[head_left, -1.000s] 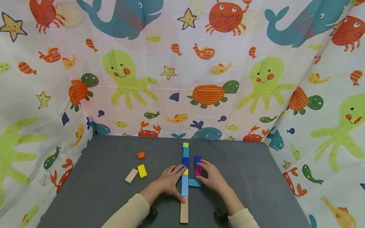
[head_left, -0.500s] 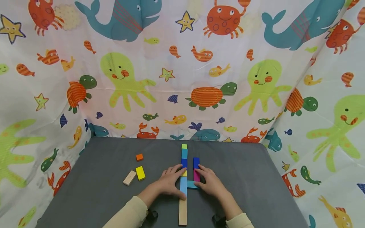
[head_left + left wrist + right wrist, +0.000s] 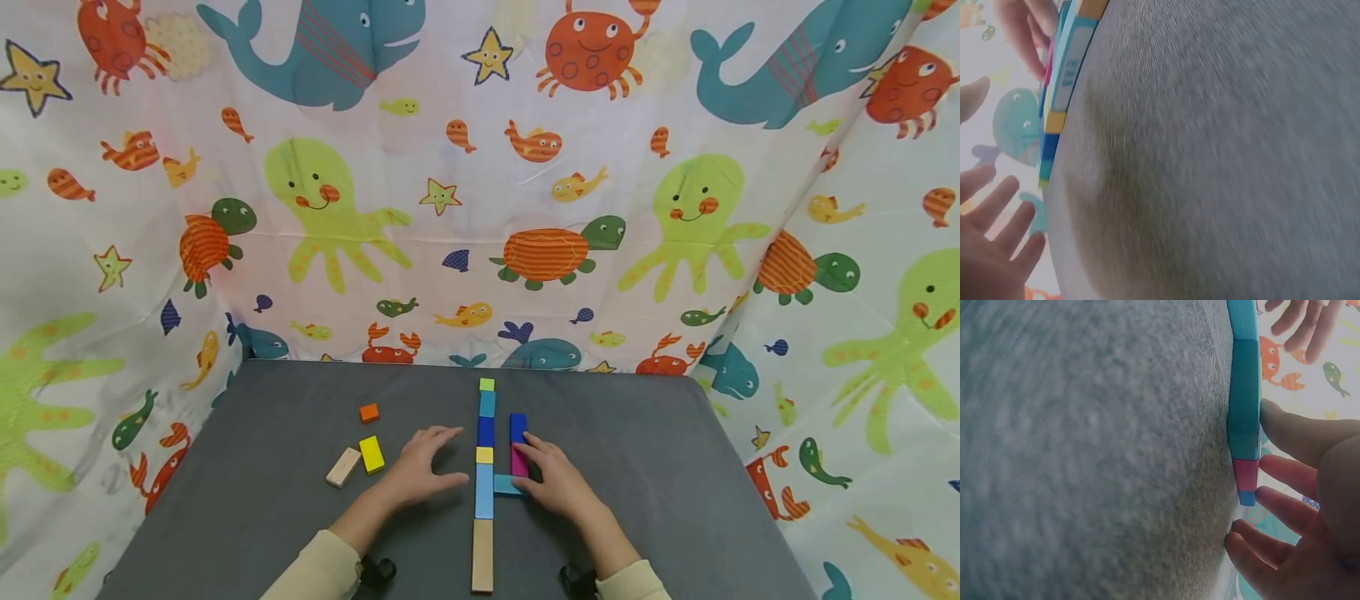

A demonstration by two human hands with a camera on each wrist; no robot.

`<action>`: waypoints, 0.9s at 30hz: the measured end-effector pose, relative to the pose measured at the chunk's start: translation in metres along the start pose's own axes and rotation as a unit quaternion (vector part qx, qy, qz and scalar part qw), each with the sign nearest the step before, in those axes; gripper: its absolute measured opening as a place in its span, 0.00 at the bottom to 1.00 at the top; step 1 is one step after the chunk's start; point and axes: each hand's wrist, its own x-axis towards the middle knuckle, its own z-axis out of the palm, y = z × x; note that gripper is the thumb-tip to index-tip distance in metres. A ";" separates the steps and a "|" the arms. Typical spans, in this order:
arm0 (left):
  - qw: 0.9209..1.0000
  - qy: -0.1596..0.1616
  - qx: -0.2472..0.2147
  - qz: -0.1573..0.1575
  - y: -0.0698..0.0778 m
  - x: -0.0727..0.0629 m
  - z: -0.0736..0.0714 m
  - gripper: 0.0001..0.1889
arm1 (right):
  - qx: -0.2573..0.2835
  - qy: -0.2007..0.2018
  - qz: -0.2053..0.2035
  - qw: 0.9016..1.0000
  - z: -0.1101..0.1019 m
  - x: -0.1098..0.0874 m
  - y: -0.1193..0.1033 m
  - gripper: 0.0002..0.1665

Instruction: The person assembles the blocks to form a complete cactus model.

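Note:
A straight row of wooden blocks lies along the table's middle: a plain wood block (image 3: 483, 557) nearest, then a light blue block (image 3: 484, 492), a small yellow block (image 3: 485, 455), a dark blue block (image 3: 486, 432), a teal block (image 3: 487, 404) and a green one (image 3: 487, 384). A teal side block (image 3: 507, 485) sticks out rightward from the light blue one. From its outer end a magenta block (image 3: 517, 462) and a blue block (image 3: 518, 427) run away in line. My right hand (image 3: 558, 477) touches these, thumb by the teal side block. My left hand (image 3: 411, 475) holds nothing, fingers spread, left of the row.
On the left lie a loose orange block (image 3: 369, 412), a bigger yellow block (image 3: 372, 454) and a plain wood piece (image 3: 343, 467). Behind the grey table (image 3: 637, 467) hangs a curtain (image 3: 465, 283) printed with sea animals, which also closes in both sides.
My left hand has let go of the row and moved left. My right hand has shifted slightly; the magenta and blue blocks now line up straight and meet the teal side block.

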 end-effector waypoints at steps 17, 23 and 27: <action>0.964 0.202 0.126 -0.120 -0.043 -0.045 -0.055 0.32 | -0.006 0.000 0.000 1.000 0.002 0.001 0.001 0.38; 0.960 0.160 0.128 -0.190 -0.055 -0.058 -0.068 0.37 | -0.005 0.003 -0.003 1.000 0.000 0.001 -0.002 0.38; 0.957 0.122 0.130 -0.228 -0.063 -0.063 -0.066 0.39 | -0.003 0.003 -0.004 1.000 0.000 0.000 -0.003 0.38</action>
